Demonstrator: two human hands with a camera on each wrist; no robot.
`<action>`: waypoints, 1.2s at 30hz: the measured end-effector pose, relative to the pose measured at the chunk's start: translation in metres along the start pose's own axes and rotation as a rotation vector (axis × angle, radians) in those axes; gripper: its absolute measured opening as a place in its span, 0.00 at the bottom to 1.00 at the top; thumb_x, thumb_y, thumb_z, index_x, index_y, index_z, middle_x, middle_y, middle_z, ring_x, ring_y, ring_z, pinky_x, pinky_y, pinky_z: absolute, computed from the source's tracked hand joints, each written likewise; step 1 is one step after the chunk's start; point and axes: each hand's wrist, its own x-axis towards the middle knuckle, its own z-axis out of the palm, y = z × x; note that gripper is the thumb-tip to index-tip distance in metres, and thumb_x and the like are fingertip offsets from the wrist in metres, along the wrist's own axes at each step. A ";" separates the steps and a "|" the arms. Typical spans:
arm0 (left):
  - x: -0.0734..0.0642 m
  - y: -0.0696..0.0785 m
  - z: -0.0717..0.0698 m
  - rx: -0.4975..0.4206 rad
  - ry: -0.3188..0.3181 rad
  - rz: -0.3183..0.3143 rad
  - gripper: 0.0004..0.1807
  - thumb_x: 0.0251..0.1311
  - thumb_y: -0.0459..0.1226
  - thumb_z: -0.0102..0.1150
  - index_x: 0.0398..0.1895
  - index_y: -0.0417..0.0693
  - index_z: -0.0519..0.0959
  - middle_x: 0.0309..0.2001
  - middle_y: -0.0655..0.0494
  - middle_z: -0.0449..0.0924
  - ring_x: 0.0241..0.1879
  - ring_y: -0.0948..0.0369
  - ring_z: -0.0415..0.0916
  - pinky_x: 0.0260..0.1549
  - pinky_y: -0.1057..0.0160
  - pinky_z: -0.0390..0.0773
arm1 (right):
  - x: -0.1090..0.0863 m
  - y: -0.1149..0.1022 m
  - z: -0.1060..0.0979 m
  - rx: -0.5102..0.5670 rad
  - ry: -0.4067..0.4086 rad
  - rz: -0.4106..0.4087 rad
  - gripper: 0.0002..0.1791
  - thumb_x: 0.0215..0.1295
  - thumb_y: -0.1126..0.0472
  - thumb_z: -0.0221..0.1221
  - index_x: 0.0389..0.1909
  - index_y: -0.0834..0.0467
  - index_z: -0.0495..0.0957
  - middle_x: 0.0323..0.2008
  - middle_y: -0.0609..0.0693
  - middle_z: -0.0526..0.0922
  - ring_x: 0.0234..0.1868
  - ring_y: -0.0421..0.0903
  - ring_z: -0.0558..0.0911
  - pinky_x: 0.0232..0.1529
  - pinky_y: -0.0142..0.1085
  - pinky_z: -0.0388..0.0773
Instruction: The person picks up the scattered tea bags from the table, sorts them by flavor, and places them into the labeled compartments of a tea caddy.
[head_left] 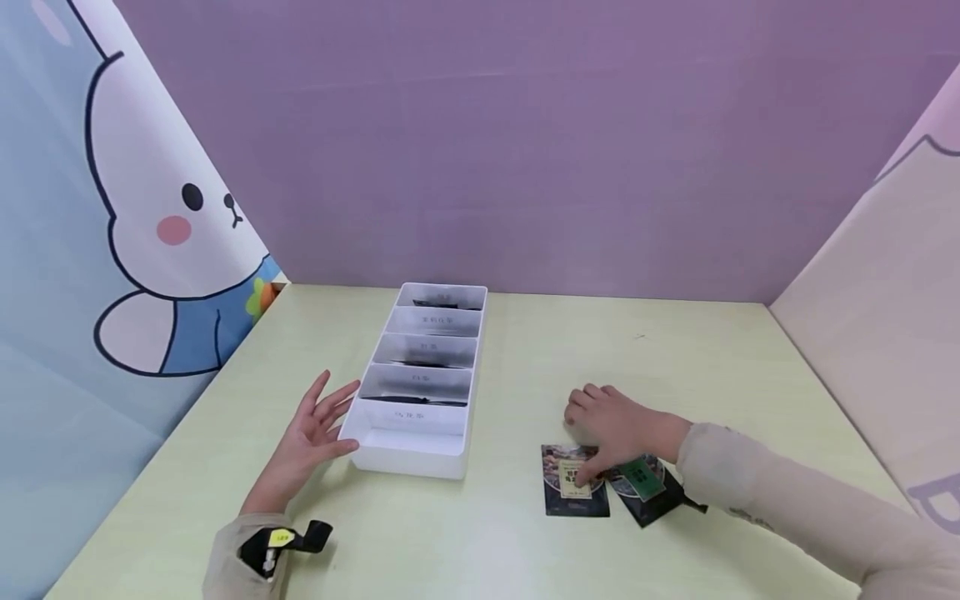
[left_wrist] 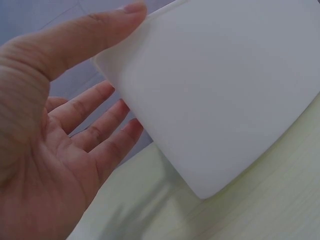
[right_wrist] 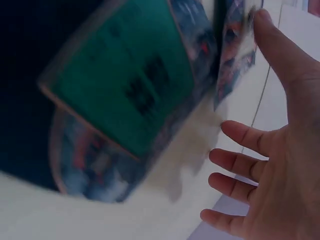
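A long white divided box [head_left: 408, 461] stands left of the middle, with Chinese labels on its compartments. At its near left corner is my left hand [head_left: 309, 442], fingers extended; in the left wrist view the fingertips meet the side of the box [left_wrist: 215, 95] and the thumb lies along the rim. My right hand [head_left: 618, 427] is spread over two dark packets. Its thumb tip rests over the packet with a cream label [head_left: 574, 504]. Partly under the palm lies the packet with a green label [head_left: 643, 482], tilted, which fills much of the right wrist view.
Dark flat packets [head_left: 415, 401] sit in several rear compartments; the front one shows a bare white floor. Behind the pale table [head_left: 675, 342] rises a purple backdrop [head_left: 525, 167], with a cartoon-printed panel [head_left: 180, 250] at left and a pale panel [head_left: 892, 275] at right.
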 end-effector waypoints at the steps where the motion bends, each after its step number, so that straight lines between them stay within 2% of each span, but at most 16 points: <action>1: 0.000 0.000 0.000 -0.001 0.000 0.000 0.60 0.58 0.21 0.63 0.80 0.52 0.30 0.76 0.48 0.56 0.64 0.75 0.65 0.58 0.73 0.69 | -0.001 -0.001 0.001 0.017 -0.009 0.002 0.45 0.47 0.20 0.60 0.50 0.54 0.76 0.48 0.50 0.72 0.44 0.48 0.67 0.44 0.48 0.70; 10: 0.000 -0.002 0.001 -0.016 -0.009 0.006 0.60 0.57 0.20 0.63 0.80 0.51 0.30 0.75 0.54 0.59 0.64 0.75 0.65 0.58 0.73 0.69 | -0.006 -0.003 0.005 0.279 -0.031 -0.002 0.27 0.49 0.34 0.71 0.32 0.50 0.75 0.37 0.42 0.68 0.36 0.44 0.59 0.35 0.35 0.61; 17: 0.000 -0.001 0.000 0.000 -0.002 0.003 0.60 0.58 0.21 0.63 0.80 0.52 0.30 0.76 0.51 0.57 0.64 0.76 0.64 0.58 0.74 0.69 | -0.002 -0.003 0.007 0.400 -0.046 -0.012 0.24 0.50 0.42 0.74 0.28 0.51 0.70 0.27 0.40 0.65 0.32 0.42 0.58 0.33 0.35 0.56; 21: 0.001 0.000 0.000 -0.001 -0.004 -0.002 0.61 0.58 0.21 0.63 0.80 0.52 0.30 0.76 0.48 0.56 0.64 0.76 0.64 0.59 0.74 0.69 | 0.003 -0.004 0.004 0.531 -0.083 -0.014 0.21 0.52 0.52 0.75 0.28 0.54 0.70 0.24 0.39 0.67 0.27 0.38 0.63 0.31 0.32 0.62; 25: 0.000 -0.001 0.000 0.003 -0.001 -0.009 0.61 0.58 0.21 0.63 0.80 0.53 0.30 0.77 0.45 0.54 0.65 0.75 0.63 0.59 0.74 0.68 | 0.007 -0.004 0.000 0.652 -0.089 -0.004 0.14 0.55 0.67 0.72 0.32 0.57 0.74 0.24 0.42 0.70 0.24 0.37 0.66 0.28 0.32 0.68; 29: -0.001 -0.002 0.000 -0.004 -0.001 0.002 0.60 0.58 0.21 0.63 0.80 0.53 0.30 0.76 0.49 0.56 0.65 0.75 0.64 0.59 0.74 0.69 | 0.012 0.002 -0.008 0.684 -0.038 -0.002 0.12 0.53 0.76 0.68 0.33 0.59 0.78 0.25 0.45 0.75 0.25 0.37 0.73 0.30 0.32 0.74; 33: 0.000 -0.003 -0.001 -0.019 -0.010 0.026 0.60 0.58 0.20 0.62 0.80 0.52 0.31 0.75 0.52 0.59 0.65 0.74 0.64 0.59 0.73 0.69 | 0.017 0.012 -0.020 0.692 0.015 0.028 0.10 0.54 0.77 0.68 0.33 0.62 0.80 0.26 0.46 0.79 0.26 0.39 0.78 0.28 0.33 0.78; 36: 0.001 -0.003 -0.001 -0.017 -0.011 0.025 0.60 0.58 0.20 0.62 0.80 0.53 0.31 0.76 0.50 0.57 0.65 0.74 0.64 0.59 0.73 0.69 | 0.020 0.020 -0.029 0.691 0.042 0.065 0.09 0.57 0.78 0.65 0.33 0.62 0.81 0.26 0.47 0.80 0.24 0.42 0.78 0.25 0.38 0.79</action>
